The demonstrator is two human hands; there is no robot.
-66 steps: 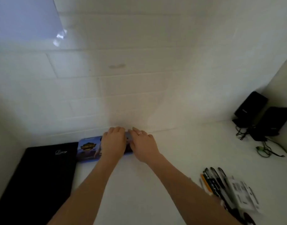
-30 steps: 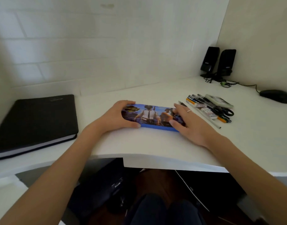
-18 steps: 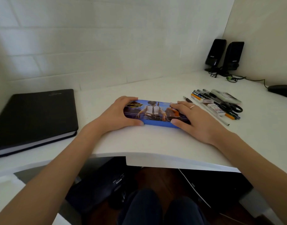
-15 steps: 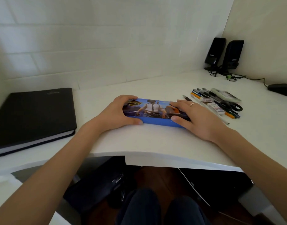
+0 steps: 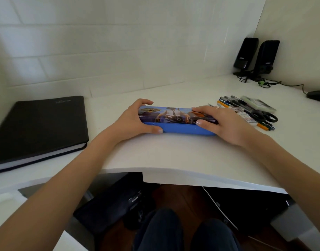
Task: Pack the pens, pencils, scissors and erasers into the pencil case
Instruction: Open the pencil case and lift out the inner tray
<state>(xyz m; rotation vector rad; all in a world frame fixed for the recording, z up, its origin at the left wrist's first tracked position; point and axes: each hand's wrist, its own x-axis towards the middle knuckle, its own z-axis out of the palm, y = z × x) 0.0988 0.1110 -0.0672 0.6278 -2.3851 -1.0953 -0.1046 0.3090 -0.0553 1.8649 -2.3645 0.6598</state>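
Observation:
A blue pencil case [image 5: 175, 124] with a printed picture lid lies flat on the white desk [image 5: 173, 154], lid closed. My left hand [image 5: 132, 122] grips its left end, thumb on the front edge. My right hand [image 5: 226, 124] grips its right end, fingers over the lid. To the right lie several pens and pencils [image 5: 228, 103], white erasers [image 5: 246, 117] and black-handled scissors [image 5: 264, 116] in one loose pile.
A black notebook [image 5: 38, 124] lies at the left of the desk. Two black speakers [image 5: 255, 55] with cables stand in the back right corner, and a dark mouse [image 5: 318, 96] sits at the right edge. My knees show below the desk edge.
Both hands have pulled the pencil case from the back wall toward the desk's front. In the last half second the hands and case have hardly moved.

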